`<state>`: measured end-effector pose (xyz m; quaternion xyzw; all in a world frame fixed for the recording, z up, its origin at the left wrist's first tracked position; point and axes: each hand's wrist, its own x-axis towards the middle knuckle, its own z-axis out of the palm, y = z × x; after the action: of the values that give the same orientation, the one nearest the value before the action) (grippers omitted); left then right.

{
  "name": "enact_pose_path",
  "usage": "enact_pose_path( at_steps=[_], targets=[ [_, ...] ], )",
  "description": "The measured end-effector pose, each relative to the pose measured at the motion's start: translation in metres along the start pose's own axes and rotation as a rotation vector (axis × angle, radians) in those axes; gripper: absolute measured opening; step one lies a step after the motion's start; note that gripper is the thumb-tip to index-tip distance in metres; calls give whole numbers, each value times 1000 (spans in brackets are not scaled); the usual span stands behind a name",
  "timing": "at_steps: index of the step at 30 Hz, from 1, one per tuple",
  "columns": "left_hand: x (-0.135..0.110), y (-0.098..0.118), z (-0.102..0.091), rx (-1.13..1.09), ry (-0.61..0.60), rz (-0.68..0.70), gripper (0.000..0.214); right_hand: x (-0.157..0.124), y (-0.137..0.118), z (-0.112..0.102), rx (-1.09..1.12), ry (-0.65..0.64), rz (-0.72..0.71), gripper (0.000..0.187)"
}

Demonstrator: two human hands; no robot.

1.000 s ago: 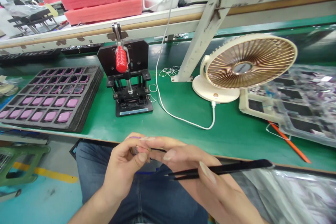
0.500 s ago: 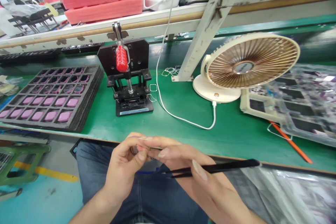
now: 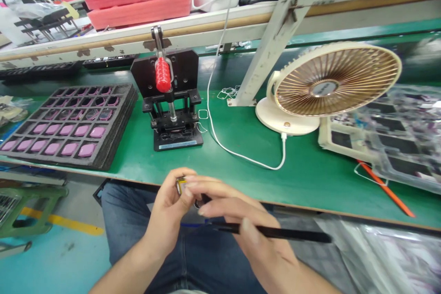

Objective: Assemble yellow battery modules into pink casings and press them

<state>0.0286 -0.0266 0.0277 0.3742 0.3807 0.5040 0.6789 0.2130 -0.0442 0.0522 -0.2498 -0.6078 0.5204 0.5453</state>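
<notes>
Over my lap, just in front of the bench edge, my left hand (image 3: pixel 168 213) pinches a small part with a yellow edge and a silver face (image 3: pixel 181 186) between thumb and fingers. Much of that part is hidden by the fingers. My right hand (image 3: pixel 257 225) grips black tweezers (image 3: pixel 294 233) under its thumb, their tips pointing left. The right fingertips reach over to the small part and seem to touch it. Something dark sits below the right fingertips, too covered to name.
A black press fixture with a red handle (image 3: pixel 163 75) stands on the green bench (image 3: pixel 237 135). To its left lies a grey foam tray (image 3: pixel 120 133) of purple cases. A cream fan (image 3: pixel 287 117), its white cable (image 3: pixel 248 160), clear trays (image 3: pixel 396 147) and an orange stick (image 3: pixel 389 190) are right.
The part in my left hand has turned, and its yellow edge shows more. The tweezers have tilted, their rear end now lower. My right fingers have shifted over the part.
</notes>
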Motion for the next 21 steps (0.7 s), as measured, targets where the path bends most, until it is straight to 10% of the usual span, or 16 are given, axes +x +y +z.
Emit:
enact_pose_path(
  at_steps=[6, 12, 21],
  targets=[
    [7, -2, -7, -97, -8, -41, 48, -17, 25, -22, 8, 516, 43, 55],
    [8, -3, -12, -30, -17, -88, 33, -47, 51, -41, -12, 632, 259, 22],
    [13, -12, -25, 83, 63, -297, 49, -133, 6, -80, -472, 837, 226, 28]
  ],
)
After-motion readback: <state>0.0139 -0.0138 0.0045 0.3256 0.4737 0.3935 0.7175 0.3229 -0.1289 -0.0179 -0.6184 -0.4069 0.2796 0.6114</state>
